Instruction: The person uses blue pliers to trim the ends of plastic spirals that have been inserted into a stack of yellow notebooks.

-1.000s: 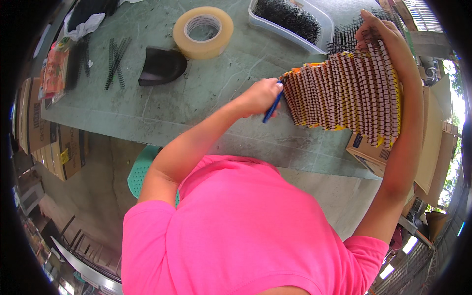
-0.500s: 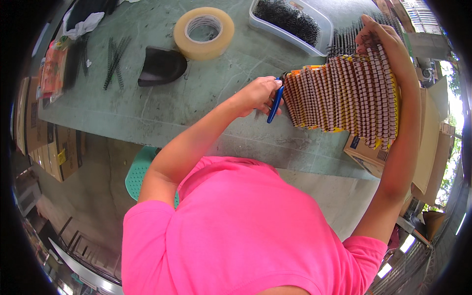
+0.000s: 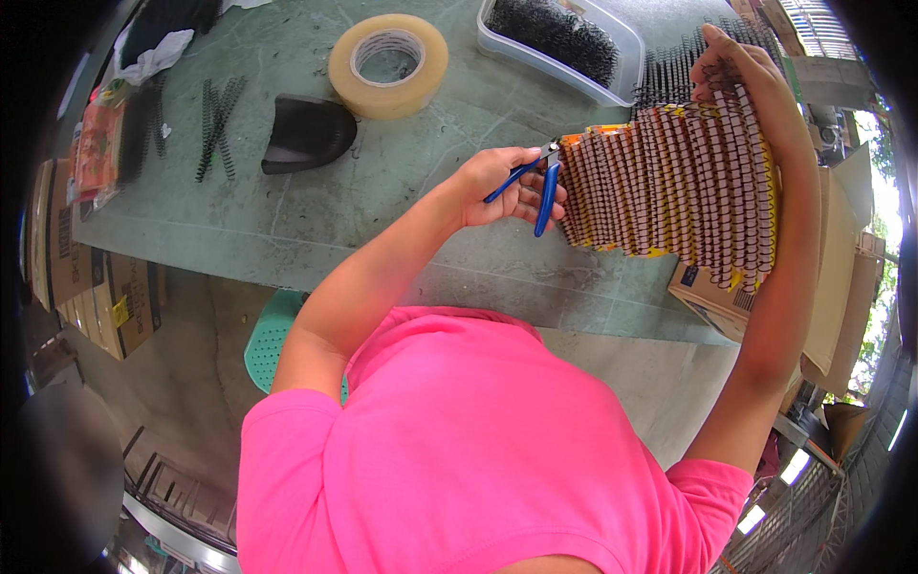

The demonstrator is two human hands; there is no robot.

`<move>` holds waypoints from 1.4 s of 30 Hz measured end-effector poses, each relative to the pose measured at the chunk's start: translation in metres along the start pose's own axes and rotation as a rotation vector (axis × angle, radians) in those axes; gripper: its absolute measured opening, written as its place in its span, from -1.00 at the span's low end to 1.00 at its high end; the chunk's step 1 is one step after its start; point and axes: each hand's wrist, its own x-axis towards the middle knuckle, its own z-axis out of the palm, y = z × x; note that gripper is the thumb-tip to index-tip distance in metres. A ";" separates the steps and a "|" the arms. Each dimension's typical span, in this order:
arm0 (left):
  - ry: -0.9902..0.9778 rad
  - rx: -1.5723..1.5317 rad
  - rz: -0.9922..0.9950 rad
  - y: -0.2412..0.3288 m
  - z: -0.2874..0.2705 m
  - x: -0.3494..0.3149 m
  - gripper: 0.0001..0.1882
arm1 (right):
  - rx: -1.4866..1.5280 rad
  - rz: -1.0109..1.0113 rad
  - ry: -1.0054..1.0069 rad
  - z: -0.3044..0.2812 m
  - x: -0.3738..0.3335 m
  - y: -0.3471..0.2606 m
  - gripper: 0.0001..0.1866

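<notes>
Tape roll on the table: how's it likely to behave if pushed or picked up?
The tape roll lies flat on the table, so a push would probably slide it. Its round outline means it could roll if stood on edge. The thick winding suggests it's stiff and fairly heavy for its size.

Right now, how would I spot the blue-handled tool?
On the green table, find the fanned, coil-bound stack toward the right. By its left edge, the left hand holds the cutters; unlike the stack, they have two bright blue handles.
</notes>
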 end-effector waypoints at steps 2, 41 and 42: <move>-0.108 -0.132 -0.011 -0.001 -0.008 0.003 -0.57 | 0.007 0.002 -0.011 0.000 0.000 0.000 -0.57; -0.003 0.173 0.039 -0.004 -0.009 0.004 -0.62 | -0.024 -0.043 -0.024 -0.001 -0.001 0.000 -0.55; 0.166 0.583 0.123 -0.002 0.008 0.000 -0.65 | -0.013 -0.037 -0.014 -0.001 -0.001 0.002 -0.55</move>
